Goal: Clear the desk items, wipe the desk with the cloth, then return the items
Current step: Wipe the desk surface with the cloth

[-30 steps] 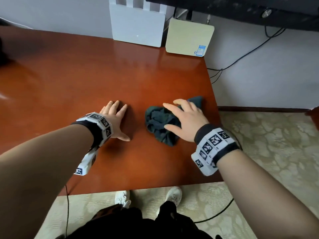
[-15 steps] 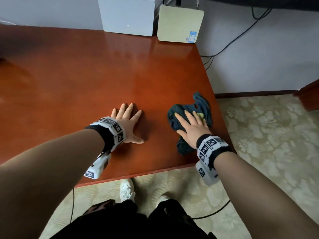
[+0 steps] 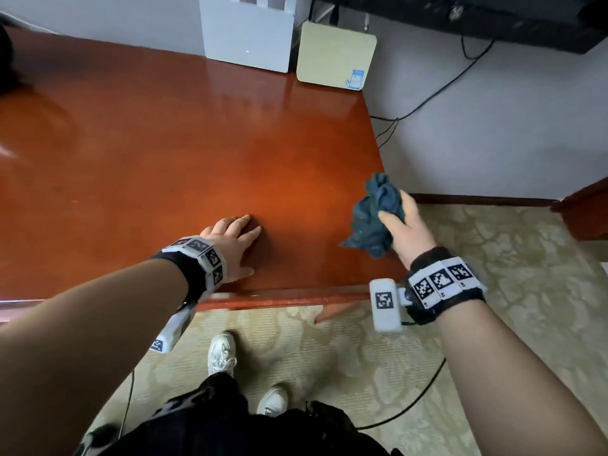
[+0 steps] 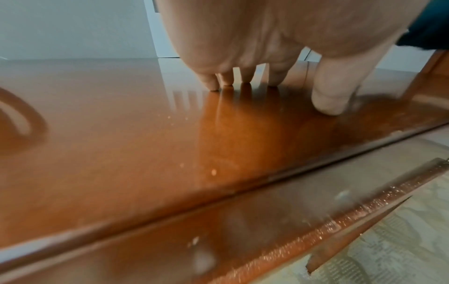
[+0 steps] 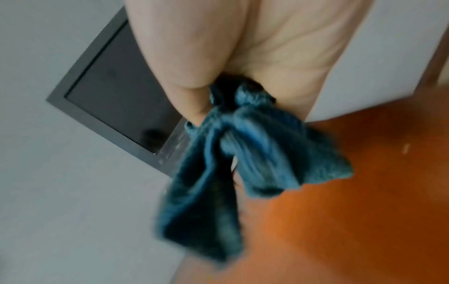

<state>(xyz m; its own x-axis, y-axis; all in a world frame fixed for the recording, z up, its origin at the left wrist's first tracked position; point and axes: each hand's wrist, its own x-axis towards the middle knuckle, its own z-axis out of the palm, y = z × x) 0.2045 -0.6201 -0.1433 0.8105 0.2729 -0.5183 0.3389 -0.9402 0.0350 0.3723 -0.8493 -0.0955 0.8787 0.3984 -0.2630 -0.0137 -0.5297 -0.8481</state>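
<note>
A crumpled dark teal cloth (image 3: 375, 222) hangs bunched in my right hand (image 3: 403, 225), lifted off the red-brown desk (image 3: 197, 159) near its right front corner. In the right wrist view the cloth (image 5: 233, 163) droops below the thumb and palm that grip it. My left hand (image 3: 235, 240) lies on the desk near the front edge with fingers spread. The left wrist view shows its fingertips (image 4: 228, 80) and thumb touching the glossy desk top (image 4: 121, 144).
A white box-like device (image 3: 246, 34) and a beige flat box (image 3: 335, 54) stand at the desk's back edge against the wall. Cables (image 3: 427, 100) hang right of the desk. A dark screen (image 5: 116, 88) hangs above. Patterned carpet (image 3: 493, 324) and my shoes lie below.
My right hand went from pressing the cloth flat on the desk to gripping it and lifting it off at the right edge. The left hand slid nearer the front edge.
</note>
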